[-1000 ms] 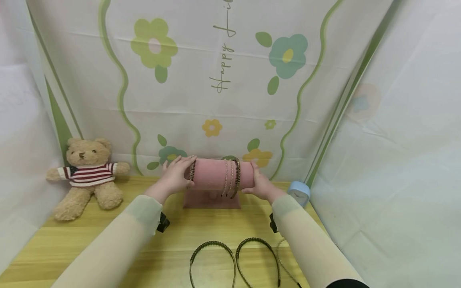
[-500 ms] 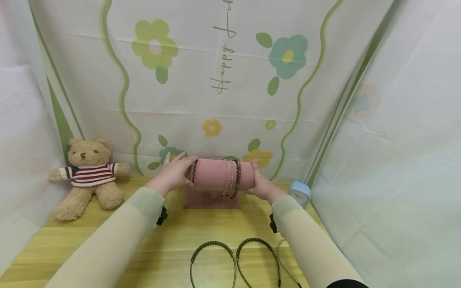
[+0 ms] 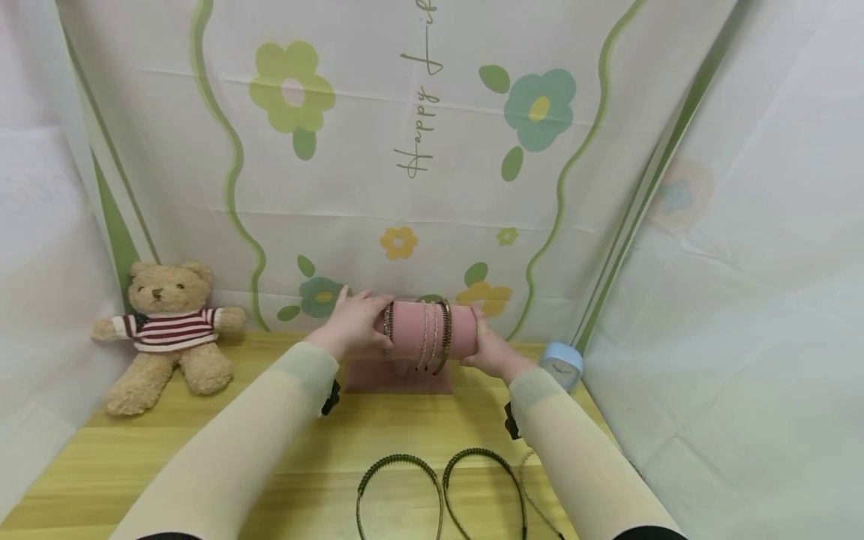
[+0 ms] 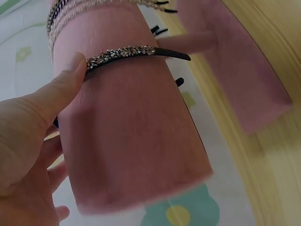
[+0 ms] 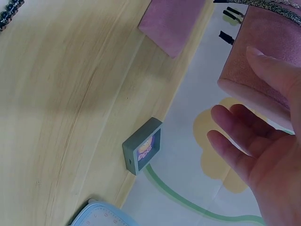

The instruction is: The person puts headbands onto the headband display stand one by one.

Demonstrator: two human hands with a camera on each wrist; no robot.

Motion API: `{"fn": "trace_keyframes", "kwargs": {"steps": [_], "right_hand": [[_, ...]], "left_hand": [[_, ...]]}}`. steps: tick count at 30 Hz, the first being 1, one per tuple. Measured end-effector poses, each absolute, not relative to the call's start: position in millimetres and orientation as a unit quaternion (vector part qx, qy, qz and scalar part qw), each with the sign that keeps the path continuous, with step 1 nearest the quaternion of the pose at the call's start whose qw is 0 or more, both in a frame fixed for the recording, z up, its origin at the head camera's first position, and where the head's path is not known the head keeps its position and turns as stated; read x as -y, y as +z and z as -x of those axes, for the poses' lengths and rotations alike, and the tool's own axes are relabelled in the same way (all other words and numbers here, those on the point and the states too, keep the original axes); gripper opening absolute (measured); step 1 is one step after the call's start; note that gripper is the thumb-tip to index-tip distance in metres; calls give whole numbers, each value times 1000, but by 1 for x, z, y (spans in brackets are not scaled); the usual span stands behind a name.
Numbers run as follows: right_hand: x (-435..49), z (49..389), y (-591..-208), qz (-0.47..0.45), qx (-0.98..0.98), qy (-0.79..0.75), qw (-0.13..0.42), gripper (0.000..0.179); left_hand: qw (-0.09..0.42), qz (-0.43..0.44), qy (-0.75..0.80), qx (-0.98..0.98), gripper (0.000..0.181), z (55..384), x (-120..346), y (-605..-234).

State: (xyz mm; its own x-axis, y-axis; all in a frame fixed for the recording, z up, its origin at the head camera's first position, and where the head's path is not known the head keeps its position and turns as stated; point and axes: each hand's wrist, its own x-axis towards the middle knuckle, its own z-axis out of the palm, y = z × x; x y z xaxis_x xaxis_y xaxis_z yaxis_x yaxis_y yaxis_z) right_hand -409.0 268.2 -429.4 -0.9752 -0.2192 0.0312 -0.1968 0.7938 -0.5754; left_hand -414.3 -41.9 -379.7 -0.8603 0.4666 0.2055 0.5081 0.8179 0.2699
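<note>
Pink roll [image 3: 407,330] is grasped by the right hand [image 3: 496,354]; a glittery headband [image 4: 123,53] around it is pinched by the left hand [image 3: 352,324].

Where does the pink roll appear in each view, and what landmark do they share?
Head: pink roll, just below centre.
Left wrist: pink roll, large, from the top edge through the middle.
Right wrist: pink roll, upper right corner, partly cut off.
Shared landmark: the pink base, below the roll, upper right, and top middle respectively.
</note>
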Motion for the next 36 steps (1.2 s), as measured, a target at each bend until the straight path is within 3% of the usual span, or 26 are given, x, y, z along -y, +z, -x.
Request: {"fn": "trace_keyframes", "kwargs": {"steps": [25,36], "right_hand": [[-269,411,-428,105,-950,-294,8,125],[-267,409,-431,103,-950,-294,7,125]], "left_hand": [[42,260,-124,957,99,418,-2,-384],[53,287,-248,924,101,408,10,-398]]}}
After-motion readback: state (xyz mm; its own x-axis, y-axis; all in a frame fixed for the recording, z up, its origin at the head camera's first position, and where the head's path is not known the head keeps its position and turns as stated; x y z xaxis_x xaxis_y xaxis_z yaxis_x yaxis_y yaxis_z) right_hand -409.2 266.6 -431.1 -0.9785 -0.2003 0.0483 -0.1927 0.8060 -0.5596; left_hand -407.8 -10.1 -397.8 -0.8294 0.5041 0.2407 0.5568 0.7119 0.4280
